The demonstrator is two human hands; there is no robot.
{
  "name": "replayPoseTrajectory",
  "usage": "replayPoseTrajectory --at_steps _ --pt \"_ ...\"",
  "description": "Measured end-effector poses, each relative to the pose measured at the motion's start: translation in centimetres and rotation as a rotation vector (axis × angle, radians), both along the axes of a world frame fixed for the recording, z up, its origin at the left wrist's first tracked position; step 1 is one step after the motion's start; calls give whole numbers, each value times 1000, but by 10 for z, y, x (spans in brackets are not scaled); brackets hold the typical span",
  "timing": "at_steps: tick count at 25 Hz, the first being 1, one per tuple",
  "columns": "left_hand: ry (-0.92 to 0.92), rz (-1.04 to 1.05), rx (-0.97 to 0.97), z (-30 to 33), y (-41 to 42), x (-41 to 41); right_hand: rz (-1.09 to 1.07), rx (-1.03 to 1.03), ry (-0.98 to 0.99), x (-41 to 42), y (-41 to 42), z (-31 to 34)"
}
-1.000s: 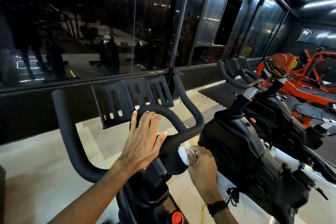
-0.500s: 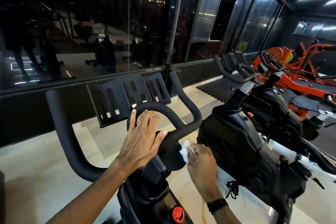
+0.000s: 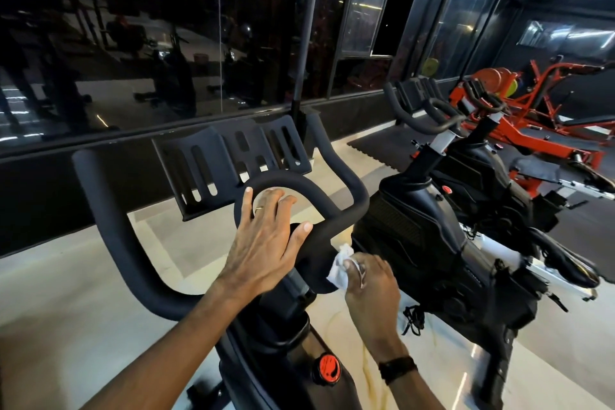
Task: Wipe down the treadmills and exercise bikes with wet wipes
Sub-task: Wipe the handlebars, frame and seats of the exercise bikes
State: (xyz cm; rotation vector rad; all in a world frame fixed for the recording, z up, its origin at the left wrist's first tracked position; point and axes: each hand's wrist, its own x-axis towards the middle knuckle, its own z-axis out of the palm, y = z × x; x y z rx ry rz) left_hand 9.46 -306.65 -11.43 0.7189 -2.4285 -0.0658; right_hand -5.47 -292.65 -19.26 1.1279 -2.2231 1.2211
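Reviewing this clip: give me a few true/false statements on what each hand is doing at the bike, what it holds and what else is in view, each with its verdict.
1. The right hand grips a white wipe against the handlebar. True.
2. The left hand holds a spray bottle. False: it lies flat on the handlebar's centre loop with fingers straight and holds nothing.
3. A red knob sits on the bike frame below the handlebar. True.
4. The slotted tablet holder carries a phone. False: nothing stands in it.
5. A dark wristband is on the left wrist. False: it is on the right wrist.
6. More exercise bikes stand to the right. True.
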Motion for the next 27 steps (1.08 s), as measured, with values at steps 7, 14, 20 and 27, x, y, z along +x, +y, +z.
replayPoseTrajectory --at_steps 7,14,20,27 --pt "-24 -72 -16 -3 0 2 134 4 51 57 13 -9" --pt "-118 -121 -52 -5 1 5 -65 116 -173 -12 13 -5" --pt "-77 -79 -23 -4 0 0 69 -176 -315 -32 -3 17" --pt "22 18 -6 4 -5 -39 432 -155 -440 -40 -33 29"
